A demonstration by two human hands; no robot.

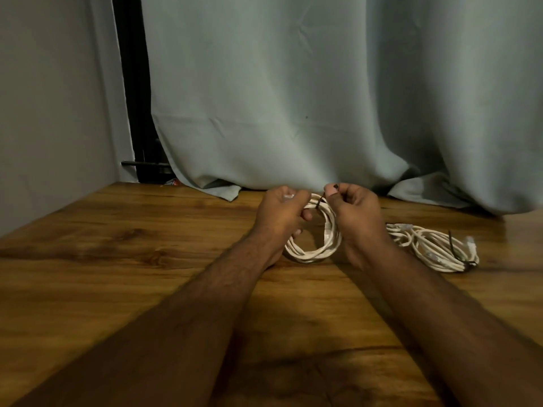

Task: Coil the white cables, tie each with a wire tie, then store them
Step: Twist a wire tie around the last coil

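Near the back edge of the tabletop (117, 259), the left hand (280, 214) grips the left side of a coiled white cable (318, 249), fingers curled round its strands, while the coil's lower loop rests on the wood. The right hand (357, 210) pinches a dark wire tie (321, 201) between thumb and forefinger at the top of the coil. A second coiled cable (432, 248), already bound with a dark tie, lies just to the right, toward the right edge, with a grey curtain (293, 98) hanging behind.
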